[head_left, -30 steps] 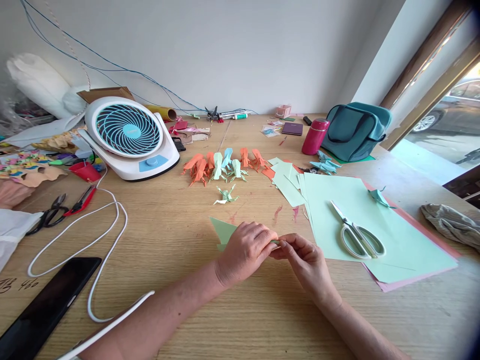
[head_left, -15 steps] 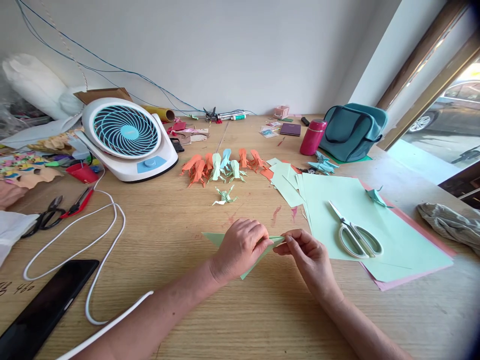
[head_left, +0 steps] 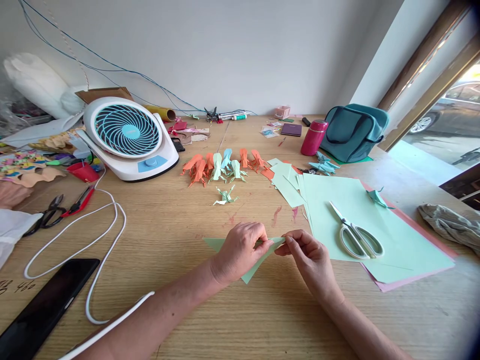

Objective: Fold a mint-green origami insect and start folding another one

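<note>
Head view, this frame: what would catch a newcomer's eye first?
Probably the two hands at centre front: the left hand and right hand pinch a folded pale green paper between them just above the wooden table. Behind them stands a row of orange, green and blue folded paper figures, with a white desk fan at the back left. To the right, white scissors lie on a stack of green sheets.
</note>
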Demonstrator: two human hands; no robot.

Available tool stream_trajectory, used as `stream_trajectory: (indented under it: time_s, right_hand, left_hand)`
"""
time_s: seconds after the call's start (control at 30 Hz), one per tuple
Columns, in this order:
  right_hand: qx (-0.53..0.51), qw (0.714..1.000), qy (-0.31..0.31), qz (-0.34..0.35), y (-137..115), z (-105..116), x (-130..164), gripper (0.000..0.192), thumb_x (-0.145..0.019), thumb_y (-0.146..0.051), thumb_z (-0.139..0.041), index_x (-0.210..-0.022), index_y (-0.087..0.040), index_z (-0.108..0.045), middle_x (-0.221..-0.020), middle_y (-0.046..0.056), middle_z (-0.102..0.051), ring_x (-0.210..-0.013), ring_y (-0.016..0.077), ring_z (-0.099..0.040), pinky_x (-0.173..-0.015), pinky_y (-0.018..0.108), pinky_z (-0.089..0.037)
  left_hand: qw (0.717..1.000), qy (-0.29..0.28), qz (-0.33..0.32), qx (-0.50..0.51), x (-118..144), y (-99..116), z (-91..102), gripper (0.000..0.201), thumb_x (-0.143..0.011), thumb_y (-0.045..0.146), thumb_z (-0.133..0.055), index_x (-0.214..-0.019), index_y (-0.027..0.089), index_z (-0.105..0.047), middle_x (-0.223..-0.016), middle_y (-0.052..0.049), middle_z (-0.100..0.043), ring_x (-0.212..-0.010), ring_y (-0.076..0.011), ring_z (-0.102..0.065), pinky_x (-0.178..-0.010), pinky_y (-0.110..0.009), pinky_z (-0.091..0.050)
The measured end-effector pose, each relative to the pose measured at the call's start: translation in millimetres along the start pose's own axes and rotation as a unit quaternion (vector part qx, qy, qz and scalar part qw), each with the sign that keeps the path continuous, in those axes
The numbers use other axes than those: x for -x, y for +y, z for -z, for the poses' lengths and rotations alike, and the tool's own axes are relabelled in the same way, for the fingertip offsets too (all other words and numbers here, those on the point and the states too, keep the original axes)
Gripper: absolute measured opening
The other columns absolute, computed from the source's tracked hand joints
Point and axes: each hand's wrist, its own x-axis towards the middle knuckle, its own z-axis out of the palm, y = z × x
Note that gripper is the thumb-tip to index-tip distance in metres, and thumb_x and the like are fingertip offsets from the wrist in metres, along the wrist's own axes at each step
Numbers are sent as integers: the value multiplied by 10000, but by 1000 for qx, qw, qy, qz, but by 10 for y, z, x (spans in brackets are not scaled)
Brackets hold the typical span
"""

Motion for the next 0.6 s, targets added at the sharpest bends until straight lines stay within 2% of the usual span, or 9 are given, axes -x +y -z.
stream_trajectory:
  time_s: [0.17, 0.3, 0.37, 0.47, 0.6]
  right_hand:
    - [9, 1000, 1, 6, -5, 0, 3, 317, -870, -501, -651, -813, -189, -646, -696, 42, -709, -659, 181, -697, -629, 287, -574]
    - [9, 1000, 0, 8, 7, 7, 12, 304, -873, -489, -652, -819, -190, -643, -702, 35, -706, -663, 178, -694, -629, 283, -565]
    - [8, 1000, -2, 8, 2, 9, 15, 302, -875, -488, -651, -819, -192, -643, -695, 35, -705, -661, 178, -692, -634, 286, -565]
    - [2, 1000, -10, 5, -15, 4, 12, 310, -868, -496, -654, -812, -192, -648, -690, 37, -705, -651, 179, -689, -639, 293, -570]
    - [-24, 999, -23, -5, -1, -15, -3, 314, -809, -502, -717, -875, -200, -659, -684, 18, -694, -643, 171, -676, -647, 298, -573]
  left_hand:
    - [1000, 2, 7, 4, 0, 9, 9, 207, -853, 117, -641, -726, 190, -494, -677, 45, -596, -641, -118, -551, -648, -260, -407]
    - [1000, -8, 7, 15, -11, 15, 28, 113, -864, 132, -668, -931, 199, -607, -726, 43, -647, -706, -132, -601, -719, -278, -426]
    - [1000, -21, 1, -3, -21, 19, 38, 55, -876, 154, -663, -878, 201, -636, -726, 30, -650, -720, -141, -597, -717, -285, -420]
    - [999, -29, -7, -34, -33, 30, 48, 148, -890, 170, -642, -747, 189, -613, -706, 18, -629, -717, -147, -569, -711, -294, -410]
    - [999, -17, -14, -43, -32, 53, 51, 160, -891, 157, -632, -740, 186, -589, -693, 24, -607, -713, -147, -551, -714, -298, -398]
